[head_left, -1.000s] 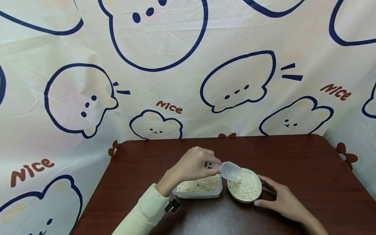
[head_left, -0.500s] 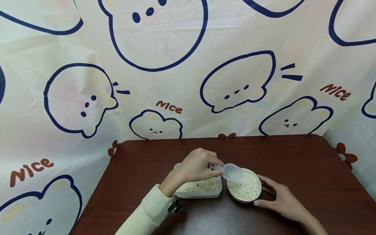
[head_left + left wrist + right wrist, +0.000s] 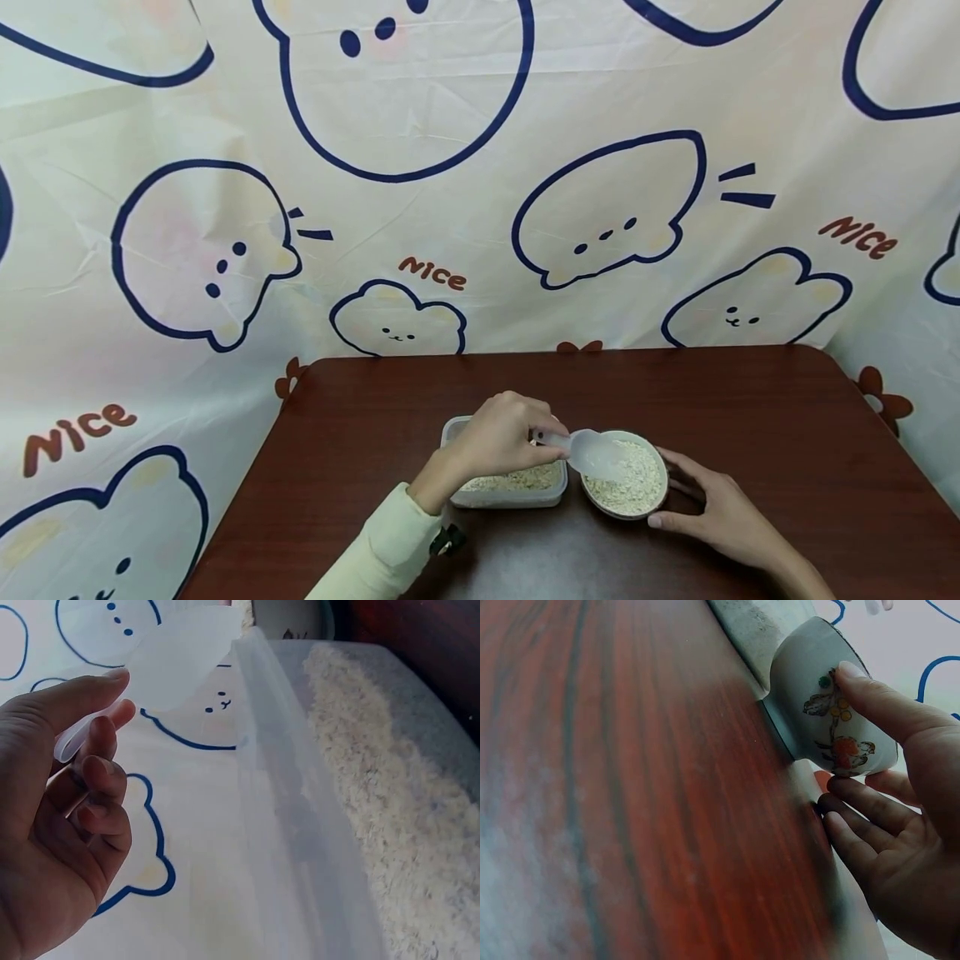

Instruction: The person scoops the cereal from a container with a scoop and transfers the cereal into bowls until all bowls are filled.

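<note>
In the head view my left hand [image 3: 498, 437] pinches the handle of a translucent plastic scoop [image 3: 596, 456]. Its bowl tips down over a small round bowl [image 3: 799, 682] filled with pale oat flakes [image 3: 636, 492]. That bowl is white with painted flowers in the right wrist view. My right hand [image 3: 723, 512] steadies it from the right, thumb on its side and fingers around the lower part. Under my left hand stands a clear plastic container [image 3: 510, 502], also holding flakes [image 3: 375, 802]. The left hand and forearm hide part of it.
Everything stands on a dark red-brown wooden table [image 3: 750, 417]. A cloth with cartoon bears [image 3: 397, 225] hangs behind and beside it. The container sits close to the bowl's left side. A dark strap [image 3: 448, 540] shows at the left wrist.
My left hand has moved slightly right and down with the scoop, bringing it lower over the bowl. More of the container's back left corner shows. The right hand and bowl stay put.
</note>
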Motion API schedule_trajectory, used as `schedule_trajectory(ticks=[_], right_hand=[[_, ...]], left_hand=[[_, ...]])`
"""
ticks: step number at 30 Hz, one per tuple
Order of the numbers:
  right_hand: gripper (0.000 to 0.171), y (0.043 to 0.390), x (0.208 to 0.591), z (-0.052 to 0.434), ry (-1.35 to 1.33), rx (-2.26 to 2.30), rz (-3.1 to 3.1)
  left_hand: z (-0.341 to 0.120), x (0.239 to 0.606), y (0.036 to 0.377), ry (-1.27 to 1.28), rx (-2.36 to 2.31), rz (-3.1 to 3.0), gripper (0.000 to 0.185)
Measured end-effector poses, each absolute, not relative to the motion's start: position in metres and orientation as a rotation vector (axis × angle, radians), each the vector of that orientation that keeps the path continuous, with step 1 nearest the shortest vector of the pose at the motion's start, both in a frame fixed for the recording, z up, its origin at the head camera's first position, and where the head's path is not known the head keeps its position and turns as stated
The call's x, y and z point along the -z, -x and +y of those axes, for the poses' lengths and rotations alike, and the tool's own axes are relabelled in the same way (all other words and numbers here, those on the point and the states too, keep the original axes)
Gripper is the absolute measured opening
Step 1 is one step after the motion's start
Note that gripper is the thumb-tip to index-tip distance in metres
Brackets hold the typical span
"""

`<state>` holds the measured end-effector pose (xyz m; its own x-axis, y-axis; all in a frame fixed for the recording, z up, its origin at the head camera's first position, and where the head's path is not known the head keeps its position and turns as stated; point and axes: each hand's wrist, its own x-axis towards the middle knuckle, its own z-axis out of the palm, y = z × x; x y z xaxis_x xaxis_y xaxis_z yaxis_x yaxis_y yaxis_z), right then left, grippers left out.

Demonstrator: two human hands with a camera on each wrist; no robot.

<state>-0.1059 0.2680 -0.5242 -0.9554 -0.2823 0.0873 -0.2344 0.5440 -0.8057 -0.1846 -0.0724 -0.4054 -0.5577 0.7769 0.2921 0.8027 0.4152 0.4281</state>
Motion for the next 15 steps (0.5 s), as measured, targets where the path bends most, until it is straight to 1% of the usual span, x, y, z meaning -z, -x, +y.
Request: schedule_trajectory(ticks=[8, 15], right_hand=[[0.087, 0.106, 0.525, 0.268, 0.479, 1.429, 2.712], [0.088, 0.107, 0.524, 0.268, 0.439, 1.413, 2.696]], left_hand=[[-0.089, 0.399, 0.186, 1.388, 0.932, -2.553, 0.015], [-0.104, 0.399, 0.187, 1.321, 1.064, -2.54, 0.014]])
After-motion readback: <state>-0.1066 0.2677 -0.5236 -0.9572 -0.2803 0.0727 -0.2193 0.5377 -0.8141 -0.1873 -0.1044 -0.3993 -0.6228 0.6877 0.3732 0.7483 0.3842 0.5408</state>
